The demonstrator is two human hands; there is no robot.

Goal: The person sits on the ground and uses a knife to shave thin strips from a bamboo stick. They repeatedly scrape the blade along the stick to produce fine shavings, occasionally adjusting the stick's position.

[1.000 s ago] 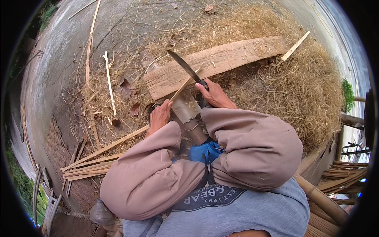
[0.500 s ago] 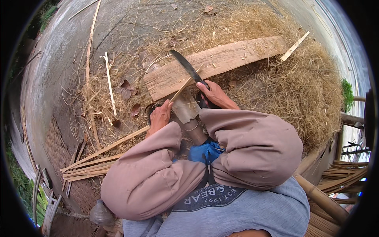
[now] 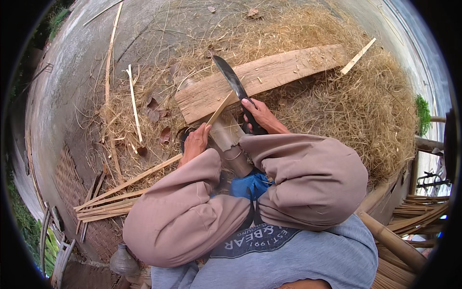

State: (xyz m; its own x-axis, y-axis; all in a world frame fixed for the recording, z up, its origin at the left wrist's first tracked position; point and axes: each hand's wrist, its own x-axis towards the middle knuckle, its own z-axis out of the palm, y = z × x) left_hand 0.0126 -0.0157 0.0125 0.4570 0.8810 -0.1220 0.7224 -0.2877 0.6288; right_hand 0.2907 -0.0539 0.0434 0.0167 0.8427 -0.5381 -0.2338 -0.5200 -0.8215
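Note:
In my right hand (image 3: 262, 118) is the black handle of a machete (image 3: 230, 76), its dark, broad blade slanting up and left over a wooden plank (image 3: 288, 67). My left hand (image 3: 196, 141) pinches a thin bamboo strip (image 3: 220, 109), whose far end rests at the plank's near edge close to the blade. Behind that hand the strip seems to run on toward the lower left, partly hidden by my knee. Under the plank's near end lies a brown tube-like piece (image 3: 236, 161), with blue wrapping (image 3: 249, 185) between my knees.
Several split bamboo strips (image 3: 113, 204) lie fanned left of my knee on a woven mat (image 3: 72, 178). Fibrous shavings (image 3: 356, 115) heap around the plank. A bamboo pole (image 3: 392, 241) and bundled strips (image 3: 418, 216) are at the right; a glass-like jar (image 3: 123, 260) stands lower left.
The machete has turned a little more upright, its tip shifting right and up. At the plank's edge the strip's far end looks shorter. My left hand has barely moved.

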